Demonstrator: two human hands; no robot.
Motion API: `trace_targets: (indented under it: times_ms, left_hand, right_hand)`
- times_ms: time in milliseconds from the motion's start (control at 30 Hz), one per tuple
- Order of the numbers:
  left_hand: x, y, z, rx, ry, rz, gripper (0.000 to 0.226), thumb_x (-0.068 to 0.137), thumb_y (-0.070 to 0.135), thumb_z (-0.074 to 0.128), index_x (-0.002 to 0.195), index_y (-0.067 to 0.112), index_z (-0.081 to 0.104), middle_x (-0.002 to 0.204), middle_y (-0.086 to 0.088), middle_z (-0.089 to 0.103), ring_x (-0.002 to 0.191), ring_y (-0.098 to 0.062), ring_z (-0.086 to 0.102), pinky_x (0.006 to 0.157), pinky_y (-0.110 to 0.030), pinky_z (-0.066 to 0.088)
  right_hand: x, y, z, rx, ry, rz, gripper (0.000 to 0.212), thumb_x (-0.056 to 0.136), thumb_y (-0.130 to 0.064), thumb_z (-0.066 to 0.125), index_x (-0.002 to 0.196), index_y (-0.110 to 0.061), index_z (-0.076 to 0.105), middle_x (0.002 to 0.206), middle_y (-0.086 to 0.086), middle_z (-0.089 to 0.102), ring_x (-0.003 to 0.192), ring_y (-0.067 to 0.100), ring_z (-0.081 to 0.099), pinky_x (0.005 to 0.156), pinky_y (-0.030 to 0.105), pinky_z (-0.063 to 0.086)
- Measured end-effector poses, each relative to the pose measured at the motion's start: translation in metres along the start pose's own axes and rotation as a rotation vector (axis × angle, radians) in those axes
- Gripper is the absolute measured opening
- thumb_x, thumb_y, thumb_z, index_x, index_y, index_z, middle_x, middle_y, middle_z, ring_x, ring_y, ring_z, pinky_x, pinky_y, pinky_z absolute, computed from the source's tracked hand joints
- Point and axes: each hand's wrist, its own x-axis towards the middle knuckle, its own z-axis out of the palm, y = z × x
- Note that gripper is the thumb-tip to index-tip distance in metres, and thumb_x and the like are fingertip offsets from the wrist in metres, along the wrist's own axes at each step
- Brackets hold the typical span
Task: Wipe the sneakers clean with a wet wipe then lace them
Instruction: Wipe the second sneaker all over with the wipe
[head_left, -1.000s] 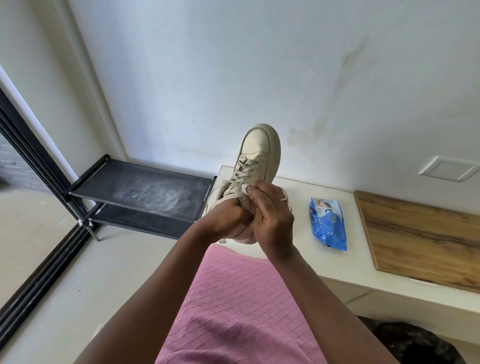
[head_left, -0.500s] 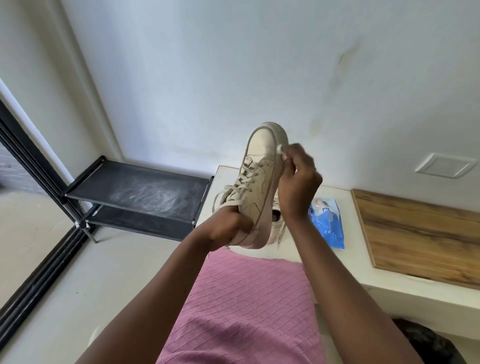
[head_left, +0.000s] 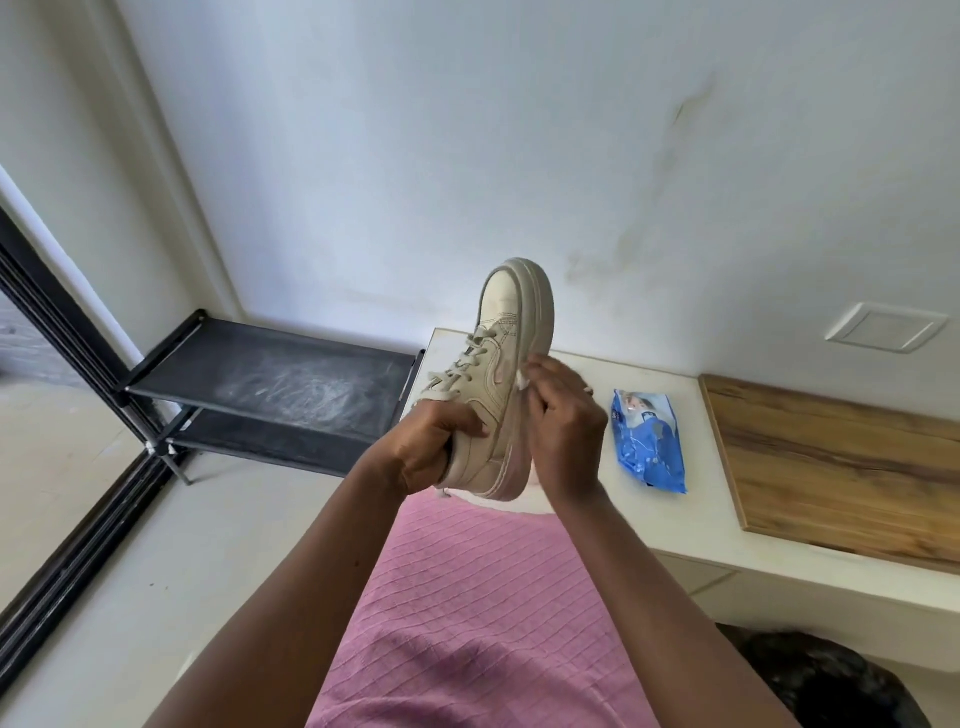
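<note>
Our left hand (head_left: 441, 441) grips the cream sneaker (head_left: 498, 384) at its heel, toe up; our right hand (head_left: 563, 431) pinches a white wet wipe (head_left: 523, 378) against its sole edge, left of the blue wipes pack (head_left: 647, 441) on the bench (head_left: 696, 530).

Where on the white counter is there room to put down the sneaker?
The white counter is bare in front of the blue wipe pack, up to the wooden board, and in the strip behind the pack along the wall. The black rack has a free, dusty top shelf. The counter's left end, behind the sneaker, is hidden.
</note>
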Motion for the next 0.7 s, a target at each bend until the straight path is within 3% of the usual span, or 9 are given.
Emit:
trace_targets:
  times_ms: [133,233,300,367,400,467,533,600,700]
  left_hand:
    - [0.0,0.005,-0.003,0.074,0.019,-0.005,0.042,0.06,-0.009,0.048,0.099,0.0,0.061,0.085,-0.016,0.07,0.079,-0.03,0.069,0.07,-0.039,0.058]
    - [-0.003,0.001,-0.006,0.188,0.027,-0.044,0.047,0.059,-0.007,0.051,0.105,-0.002,0.058,0.091,-0.019,0.068,0.083,-0.034,0.067,0.077,-0.043,0.057]
    - [-0.005,-0.003,-0.003,0.467,0.074,-0.068,0.053,0.059,-0.002,0.055,0.113,-0.003,0.054,0.105,-0.022,0.062,0.091,-0.034,0.061,0.085,-0.043,0.052]
    - [-0.004,-0.006,0.0,0.938,0.069,0.014,0.05,0.07,0.003,0.056,0.12,0.0,0.051,0.115,-0.01,0.055,0.1,-0.022,0.05,0.089,-0.032,0.044]
    - [-0.001,-0.009,-0.001,1.153,0.043,0.07,0.04,0.075,0.006,0.052,0.115,0.003,0.054,0.108,-0.005,0.053,0.098,-0.017,0.046,0.085,-0.026,0.04]
    - [0.001,-0.008,0.001,1.423,0.067,0.055,0.003,0.078,0.007,0.049,0.081,0.008,0.051,0.082,0.0,0.049,0.073,-0.012,0.042,0.064,-0.017,0.033]
    - [0.0,-0.006,0.001,1.551,0.093,0.044,0.021,0.081,0.001,0.051,0.066,0.014,0.043,0.069,0.002,0.045,0.059,-0.008,0.038,0.052,-0.01,0.03]
    - [-0.005,-0.007,0.004,1.208,0.025,0.06,0.01,0.082,0.002,0.061,0.085,0.012,0.058,0.083,0.004,0.06,0.073,-0.007,0.055,0.065,-0.008,0.043]
    - [-0.01,-0.018,0.007,0.408,-0.128,0.045,0.033,0.081,0.027,0.067,0.109,0.01,0.061,0.098,0.003,0.071,0.09,-0.009,0.065,0.078,-0.02,0.051]
  right_hand:
    - [0.039,0.004,0.0,-0.01,0.029,-0.018,0.013,0.08,0.005,0.06,0.081,-0.003,0.071,0.089,0.007,0.071,0.086,0.021,0.067,0.081,0.018,0.043]
    - [0.072,0.008,0.001,-0.062,0.025,0.034,0.016,0.078,0.004,0.055,0.078,-0.003,0.07,0.085,0.005,0.071,0.077,0.023,0.067,0.071,0.02,0.042]
    - [0.088,0.015,0.0,-0.111,-0.015,0.052,0.019,0.076,0.007,0.054,0.08,-0.001,0.071,0.085,0.008,0.072,0.076,0.026,0.067,0.069,0.017,0.04]
    - [0.097,0.022,-0.004,-0.064,-0.103,0.144,0.02,0.079,0.008,0.055,0.085,0.0,0.072,0.089,0.01,0.073,0.082,0.025,0.068,0.071,0.007,0.037]
    - [0.099,0.026,-0.007,-0.042,-0.168,0.225,0.018,0.082,0.005,0.056,0.089,0.0,0.072,0.093,0.01,0.073,0.088,0.023,0.068,0.073,0.003,0.035]
    - [0.097,0.034,-0.012,-0.029,-0.264,0.357,0.014,0.084,-0.002,0.06,0.091,-0.002,0.072,0.095,0.01,0.073,0.092,0.021,0.066,0.078,0.01,0.037]
    - [0.094,0.04,-0.018,0.01,-0.287,0.453,0.009,0.082,-0.007,0.066,0.088,-0.004,0.073,0.092,0.009,0.073,0.088,0.018,0.065,0.082,0.018,0.041]
    - [0.091,0.042,-0.022,0.077,-0.278,0.514,0.006,0.081,-0.007,0.068,0.085,-0.006,0.072,0.086,0.006,0.072,0.081,0.012,0.063,0.079,0.017,0.044]
    - [0.087,0.045,-0.021,0.07,-0.348,0.502,0.006,0.079,-0.003,0.068,0.081,-0.007,0.072,0.08,0.004,0.071,0.078,0.013,0.064,0.066,0.01,0.041]
